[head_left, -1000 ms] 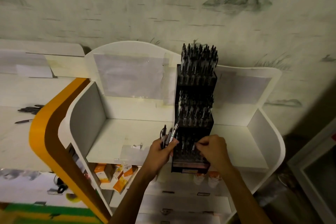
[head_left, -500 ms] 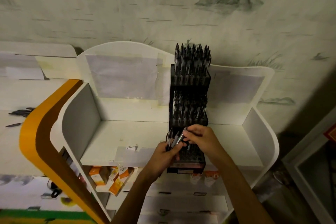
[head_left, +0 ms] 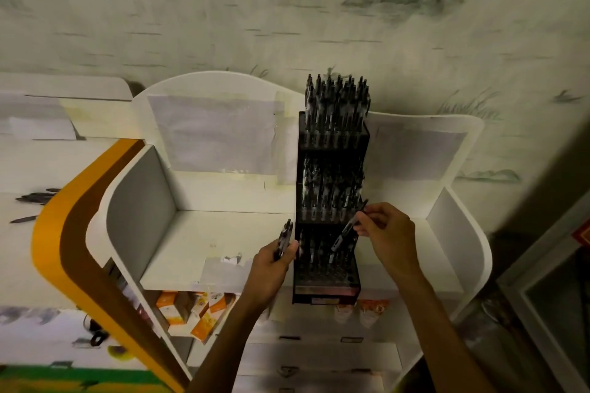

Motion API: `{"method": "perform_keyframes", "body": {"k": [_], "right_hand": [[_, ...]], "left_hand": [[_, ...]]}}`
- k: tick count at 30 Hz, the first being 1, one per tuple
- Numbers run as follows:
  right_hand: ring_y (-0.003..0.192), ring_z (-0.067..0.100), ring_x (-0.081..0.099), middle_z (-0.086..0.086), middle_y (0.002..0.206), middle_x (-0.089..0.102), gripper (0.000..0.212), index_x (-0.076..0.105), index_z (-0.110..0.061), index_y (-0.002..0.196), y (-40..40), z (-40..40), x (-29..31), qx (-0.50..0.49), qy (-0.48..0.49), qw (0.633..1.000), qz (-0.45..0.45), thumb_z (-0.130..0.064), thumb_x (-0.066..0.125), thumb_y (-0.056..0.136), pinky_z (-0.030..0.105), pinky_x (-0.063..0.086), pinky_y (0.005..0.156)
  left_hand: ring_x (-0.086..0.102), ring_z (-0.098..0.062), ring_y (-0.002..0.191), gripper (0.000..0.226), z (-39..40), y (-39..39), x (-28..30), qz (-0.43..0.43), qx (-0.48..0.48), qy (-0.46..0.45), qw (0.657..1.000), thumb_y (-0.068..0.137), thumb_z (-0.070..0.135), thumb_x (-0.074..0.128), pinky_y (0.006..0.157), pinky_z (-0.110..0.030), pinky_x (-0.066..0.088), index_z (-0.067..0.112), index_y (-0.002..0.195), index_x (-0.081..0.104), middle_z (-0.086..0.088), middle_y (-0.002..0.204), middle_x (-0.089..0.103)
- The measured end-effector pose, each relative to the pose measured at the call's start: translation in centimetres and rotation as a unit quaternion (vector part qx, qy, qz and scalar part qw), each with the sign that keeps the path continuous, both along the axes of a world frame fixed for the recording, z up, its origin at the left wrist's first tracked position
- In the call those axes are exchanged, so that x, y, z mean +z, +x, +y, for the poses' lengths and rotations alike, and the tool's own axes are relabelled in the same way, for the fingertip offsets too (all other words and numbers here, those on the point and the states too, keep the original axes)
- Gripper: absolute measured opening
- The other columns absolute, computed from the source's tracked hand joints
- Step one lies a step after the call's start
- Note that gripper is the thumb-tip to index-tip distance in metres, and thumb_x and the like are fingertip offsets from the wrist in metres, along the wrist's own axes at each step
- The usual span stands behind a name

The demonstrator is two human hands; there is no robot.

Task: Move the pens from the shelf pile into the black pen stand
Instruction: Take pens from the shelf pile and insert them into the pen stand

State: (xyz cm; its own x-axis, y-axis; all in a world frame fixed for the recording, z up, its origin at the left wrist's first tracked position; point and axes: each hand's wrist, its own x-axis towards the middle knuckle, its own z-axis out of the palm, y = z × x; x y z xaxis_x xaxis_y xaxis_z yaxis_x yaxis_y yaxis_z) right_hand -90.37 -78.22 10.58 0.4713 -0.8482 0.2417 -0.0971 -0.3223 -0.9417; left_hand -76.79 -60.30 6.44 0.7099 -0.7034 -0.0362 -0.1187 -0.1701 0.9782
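Right hand [head_left: 388, 234] pinches one pen [head_left: 348, 228], tilted, tip over the lowest tier of the black pen stand [head_left: 325, 290]. Left hand [head_left: 276, 260] grips spare pens [head_left: 285, 238] just beside the stand. Should straighten the pen w/ a free hole, then drop it in gently.

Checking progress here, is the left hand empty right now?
No, the left hand grips a small bunch of pens beside the black pen stand.

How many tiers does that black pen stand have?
3. The black pen stand steps upward: top tier packed with pens, middle tier also full, bottom tier partly filled, where the right hand angles one pen.
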Motion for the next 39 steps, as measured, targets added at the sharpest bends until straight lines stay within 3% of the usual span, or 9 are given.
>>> {"method": "perform_keyframes", "body": {"k": [5, 11, 15, 17, 21, 26, 31, 36, 39], "right_hand": [[0.073, 0.010, 0.070, -0.003, 0.080, 0.071, 0.011, 0.063, -0.021, 0.090, -0.2, 0.1, -1.0, -0.022, -0.125, 0.988, 0.086, -0.018, 0.073, 0.087, 0.026, 0.058, 0.072], [0.070, 0.007, 0.066, -0.003, 0.079, 0.071, 0.012, 0.066, -0.014, 0.094, 0.1, 0.4, -2.4, -0.019, -0.172, 0.976, 0.133, -0.020, 0.073, 0.087, 0.011, 0.049, 0.066], [0.069, 0.004, 0.064, -0.007, 0.077, 0.069, 0.010, 0.066, -0.014, 0.093, 0.0, 0.9, -3.4, -0.012, -0.179, 0.973, 0.143, -0.019, 0.072, 0.087, 0.003, 0.042, 0.064], [0.070, 0.004, 0.065, -0.007, 0.077, 0.069, 0.009, 0.066, -0.014, 0.093, 0.1, 1.1, -3.8, -0.004, -0.174, 0.974, 0.145, -0.018, 0.072, 0.087, 0.009, 0.047, 0.066], [0.071, 0.011, 0.066, 0.000, 0.078, 0.071, 0.009, 0.067, -0.011, 0.093, 0.4, 1.3, -5.0, 0.006, -0.176, 0.971, 0.163, -0.015, 0.072, 0.087, 0.021, 0.053, 0.068], [0.070, 0.012, 0.066, 0.000, 0.076, 0.071, 0.008, 0.070, -0.011, 0.087, 0.5, 1.4, -6.0, 0.009, -0.178, 0.966, 0.188, -0.017, 0.074, 0.086, 0.032, 0.057, 0.071], [0.072, 0.005, 0.066, -0.004, 0.081, 0.073, 0.012, 0.073, -0.013, 0.091, 0.2, 1.6, -5.5, 0.003, -0.174, 0.965, 0.197, -0.023, 0.075, 0.084, 0.026, 0.057, 0.073], [0.069, -0.001, 0.065, -0.013, 0.076, 0.069, 0.003, 0.071, -0.019, 0.088, 0.2, 2.6, -2.8, -0.028, -0.187, 0.975, 0.119, -0.022, 0.072, 0.087, 0.012, 0.052, 0.068], [0.075, 0.001, 0.068, -0.012, 0.081, 0.072, 0.006, 0.074, -0.017, 0.092, 0.9, 3.1, -1.0, 0.041, -0.124, 0.989, 0.065, -0.018, 0.073, 0.086, 0.015, 0.055, 0.074]], "left_hand": [[0.046, -0.007, 0.056, 0.027, 0.2, 0.1, -0.2, 0.027, -0.016, 0.004, 0.999, 0.106, 0.029, 0.043, 0.054, -0.021, 0.041, 0.012, 0.094, 0.060, 0.015, 0.059, 0.051], [0.042, -0.006, 0.048, 0.032, 0.4, -0.3, 0.2, 0.028, -0.033, -0.021, 0.999, 0.105, 0.037, 0.041, 0.045, -0.020, 0.039, 0.008, 0.103, 0.055, 0.010, 0.056, 0.045], [0.053, 0.002, 0.060, 0.024, 0.6, -0.5, 0.3, -0.018, -0.023, -0.021, 0.999, 0.105, 0.032, 0.043, 0.057, -0.008, 0.042, 0.017, 0.096, 0.059, 0.017, 0.063, 0.058], [0.055, 0.009, 0.068, 0.021, 0.7, -0.5, 0.2, -0.022, -0.018, -0.014, 0.999, 0.105, 0.029, 0.044, 0.063, -0.005, 0.043, 0.020, 0.093, 0.059, 0.017, 0.072, 0.060], [0.052, 0.003, 0.061, 0.022, 0.7, -0.3, -0.1, -0.004, -0.024, -0.008, 1.000, 0.105, 0.028, 0.045, 0.058, -0.009, 0.042, 0.023, 0.087, 0.057, 0.019, 0.062, 0.056], [0.051, 0.003, 0.058, 0.020, 0.9, -0.2, -0.5, -0.016, -0.032, -0.006, 0.999, 0.105, 0.031, 0.045, 0.055, -0.010, 0.040, 0.021, 0.097, 0.060, 0.020, 0.062, 0.056], [0.055, 0.011, 0.073, 0.018, 0.9, 0.1, -0.9, -0.045, -0.036, -0.004, 0.998, 0.104, 0.029, 0.047, 0.068, -0.007, 0.043, 0.023, 0.097, 0.062, 0.021, 0.077, 0.062], [0.050, 0.005, 0.057, 0.031, 0.8, 0.0, -1.0, -0.006, -0.043, -0.003, 0.999, 0.104, 0.036, 0.045, 0.058, -0.010, 0.043, 0.012, 0.098, 0.065, 0.019, 0.062, 0.056], [0.050, 0.004, 0.051, 0.034, 0.6, -0.2, -1.1, 0.026, -0.062, -0.011, 0.998, 0.104, 0.034, 0.045, 0.052, -0.009, 0.039, 0.006, 0.100, 0.064, 0.020, 0.055, 0.054]]}}
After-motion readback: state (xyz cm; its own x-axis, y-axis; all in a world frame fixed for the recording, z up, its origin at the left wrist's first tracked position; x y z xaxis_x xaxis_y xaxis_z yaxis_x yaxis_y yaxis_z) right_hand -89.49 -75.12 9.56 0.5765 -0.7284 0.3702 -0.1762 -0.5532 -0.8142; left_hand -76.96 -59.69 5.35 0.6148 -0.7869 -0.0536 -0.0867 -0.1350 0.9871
